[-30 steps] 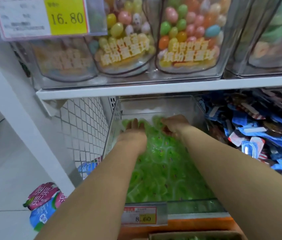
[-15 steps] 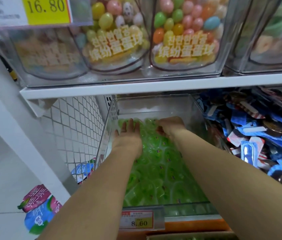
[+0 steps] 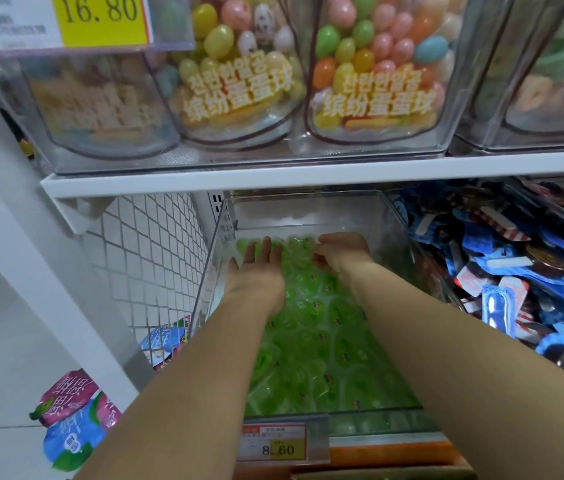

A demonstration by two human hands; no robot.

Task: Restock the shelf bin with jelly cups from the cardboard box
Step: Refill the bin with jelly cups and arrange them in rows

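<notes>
Deep between bin walls [image 3: 212, 268], left hand [image 3: 258, 268], right hand [image 3: 342, 249] touch jelly cups [image 3: 315, 327].

At frame centre, our left hand [image 3: 259, 268] lies flat on green jelly cups [image 3: 311, 327] inside the clear shelf bin [image 3: 387, 216]; our right hand [image 3: 342, 249] pinches one.

Green jelly cups [image 3: 311, 327] heaped (lids mostly up) inside clear shelf bin [image 3: 391, 216]

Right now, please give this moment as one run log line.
left hand: open, fingers straight over jelly cups | right hand: curled among cups, grip unclear | bin: clear, partly filled
</notes>
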